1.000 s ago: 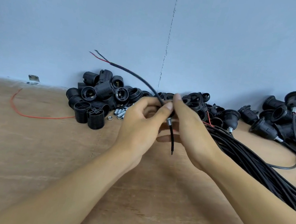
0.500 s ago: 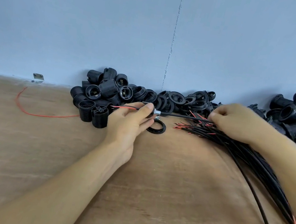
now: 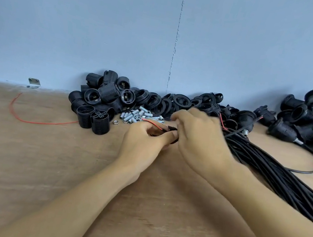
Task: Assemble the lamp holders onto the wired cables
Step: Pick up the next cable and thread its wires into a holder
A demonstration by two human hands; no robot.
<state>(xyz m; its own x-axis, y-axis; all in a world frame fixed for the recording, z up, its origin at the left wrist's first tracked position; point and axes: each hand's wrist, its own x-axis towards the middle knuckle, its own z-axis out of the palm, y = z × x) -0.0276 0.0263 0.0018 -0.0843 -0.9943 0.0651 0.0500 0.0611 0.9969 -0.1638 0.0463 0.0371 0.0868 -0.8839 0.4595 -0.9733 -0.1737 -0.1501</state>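
The seam [image 3: 176,40] down the blue wall is my marker. The table [image 3: 43,162] runs under it from edge to edge.

Right of the seam and nearer the person, a thick bundle [image 3: 266,167] of black cables fans across the wood. Beyond it, farthest right of the seam, lie finished holders [image 3: 303,124] with cords already in them. Left of the seam, against the wall, sits a heap of bare threaded holders [image 3: 96,105]. At the seam's foot is a spill of black rings [image 3: 180,101].

Just below the seam the two hands meet. The left hand [image 3: 144,139] has its fingers curled and pinches the end of one cable [image 3: 172,129], whose red lead [image 3: 151,122] pokes out away from the bundle. The right hand [image 3: 201,141] is blurred, fingers bent over the same spot. I cannot tell whether it grips the cable or only brushes it.

A scatter of metal tubes [image 3: 135,115] lies just left of the seam, and a lone nut [image 3: 115,121] lies a little further left.

I would judge this the start of a fresh unit: a cable drawn from the bundle and being readied. Next it needs a tube or ring threaded over the bared end, so the leads must be kept together and straight.
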